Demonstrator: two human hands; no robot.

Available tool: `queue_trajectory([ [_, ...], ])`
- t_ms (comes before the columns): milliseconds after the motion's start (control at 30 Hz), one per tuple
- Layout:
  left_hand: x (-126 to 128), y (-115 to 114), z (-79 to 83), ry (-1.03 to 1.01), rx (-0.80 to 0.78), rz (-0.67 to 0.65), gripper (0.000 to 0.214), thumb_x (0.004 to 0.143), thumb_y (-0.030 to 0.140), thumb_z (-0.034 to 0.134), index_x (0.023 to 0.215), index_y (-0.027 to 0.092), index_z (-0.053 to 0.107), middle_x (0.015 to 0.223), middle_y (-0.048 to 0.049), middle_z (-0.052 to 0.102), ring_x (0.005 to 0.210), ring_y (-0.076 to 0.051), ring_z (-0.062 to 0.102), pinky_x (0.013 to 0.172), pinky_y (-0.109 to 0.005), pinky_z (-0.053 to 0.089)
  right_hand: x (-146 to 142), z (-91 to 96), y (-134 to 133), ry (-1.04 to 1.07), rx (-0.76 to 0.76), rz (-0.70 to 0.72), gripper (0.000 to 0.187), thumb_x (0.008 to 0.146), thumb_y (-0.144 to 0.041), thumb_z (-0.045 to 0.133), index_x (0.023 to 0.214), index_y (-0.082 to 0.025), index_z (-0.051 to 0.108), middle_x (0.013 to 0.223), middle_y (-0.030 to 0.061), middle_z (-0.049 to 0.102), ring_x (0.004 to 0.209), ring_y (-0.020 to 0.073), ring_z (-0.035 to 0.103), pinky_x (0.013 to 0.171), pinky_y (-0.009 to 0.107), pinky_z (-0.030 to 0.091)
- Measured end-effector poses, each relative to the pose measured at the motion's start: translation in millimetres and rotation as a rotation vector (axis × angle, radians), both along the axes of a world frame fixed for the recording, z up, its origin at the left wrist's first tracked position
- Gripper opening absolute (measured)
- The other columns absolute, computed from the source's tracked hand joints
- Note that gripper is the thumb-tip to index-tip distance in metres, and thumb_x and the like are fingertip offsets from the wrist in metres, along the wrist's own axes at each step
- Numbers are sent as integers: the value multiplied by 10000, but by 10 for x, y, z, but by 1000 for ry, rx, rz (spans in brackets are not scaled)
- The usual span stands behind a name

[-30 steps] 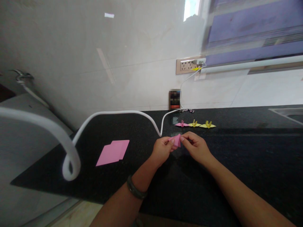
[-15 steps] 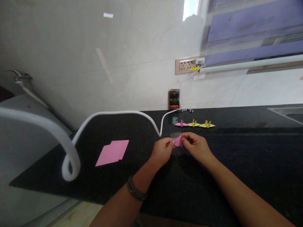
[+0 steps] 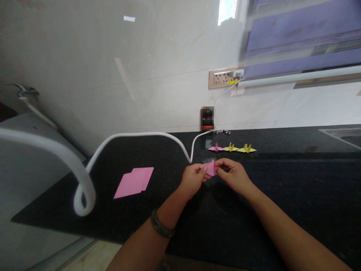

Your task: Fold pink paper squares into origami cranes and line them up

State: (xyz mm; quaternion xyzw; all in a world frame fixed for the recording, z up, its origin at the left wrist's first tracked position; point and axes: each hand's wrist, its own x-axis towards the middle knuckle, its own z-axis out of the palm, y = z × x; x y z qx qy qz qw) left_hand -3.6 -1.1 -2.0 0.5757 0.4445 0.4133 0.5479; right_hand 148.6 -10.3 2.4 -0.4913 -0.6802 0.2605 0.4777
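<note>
Head view: left hand (image 3: 192, 178) holds folded pink paper (image 3: 208, 169) between thumb and fingers; right hand (image 3: 233, 175), narrow pinch, on its right edge. Paper is over the dark worktop (image 3: 217, 229), just nearer than three paper birds (image 3: 231, 149) in a row. Overlapping pink sheets (image 3: 134, 182) lie left of the hands.

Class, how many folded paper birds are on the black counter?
3, in a row: a pink bird at left, a middle yellow bird, and a right-hand yellow bird.
</note>
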Motion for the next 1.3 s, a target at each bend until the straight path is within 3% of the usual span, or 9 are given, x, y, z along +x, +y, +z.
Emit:
queue_trajectory([
  [200, -3, -22, -3, -52, -41, -68, 282, 642, 206, 608, 907, 117, 566, 723, -54, 617, 595, -108, 591, 496, -181, 421, 12, 14, 2, 189, -142, 63, 124, 662, -169, 468, 682, -159, 590, 644, 4, 575, 556, 114, 510, 523, 240, 435],
  [367, -11, -41, 42, 35, 6, -121, 239, 681, 264, 562, 867, 116, 573, 611, -8, 563, 414, -57, 505, 369, -149, 322, 30, -8, 15, 343, -203, 60, 116, 653, -162, 481, 710, -159, 582, 657, 3, 545, 551, 104, 495, 495, 228, 442],
  [533, -14, -59, 99, 55, 27, -86, 163, 696, 281, 538, 717, 121, 556, 434, 42, 478, 348, -45, 425, 356, -152, 288, 31, -4, 4, 352, -195, 62, 85, 651, -149, 479, 676, -165, 559, 658, -1, 534, 563, 103, 492, 506, 227, 445],
  [667, -17, -65, 107, 79, 35, -70, 193, 699, 290, 528, 591, 136, 484, 392, 48, 453, 323, -39, 389, 345, -149, 269, 34, 47, -24, 300, -165, 122, 128, 666, -166, 462, 682, -166, 589, 849, 35, 571, 695, 138, 530, 526, 228, 452],
  [833, -25, -53, 80, 100, 37, -105, 170, 703, 288, 516, 650, 127, 517, 403, 45, 459, 347, -51, 416, 361, -152, 295, 31, 98, -45, 216, -229, 261, 214, 684, -164, 442, 769, -175, 638, 910, 42, 565, 748, 151, 524, 519, 227, 438],
  [1067, -21, -58, 78, 91, 12, -154, 193, 697, 295, 525, 738, 112, 570, 442, 31, 492, 355, -49, 421, 365, -156, 286, 32, 78, -42, 353, -278, 256, 221, 695, -130, 408, 748, -163, 619, 794, 25, 552, 658, 128, 517, 504, 231, 415],
  [1300, -14, -75, 145, 84, 22, -95, 199, 699, 300, 529, 694, 108, 579, 389, 41, 458, 324, -46, 388, 349, -160, 284, 48, 133, -75, 260, -254, 322, 230, 709, -156, 441, 809, -180, 647, 863, 36, 559, 716, 142, 527, 505, 227, 414],
])
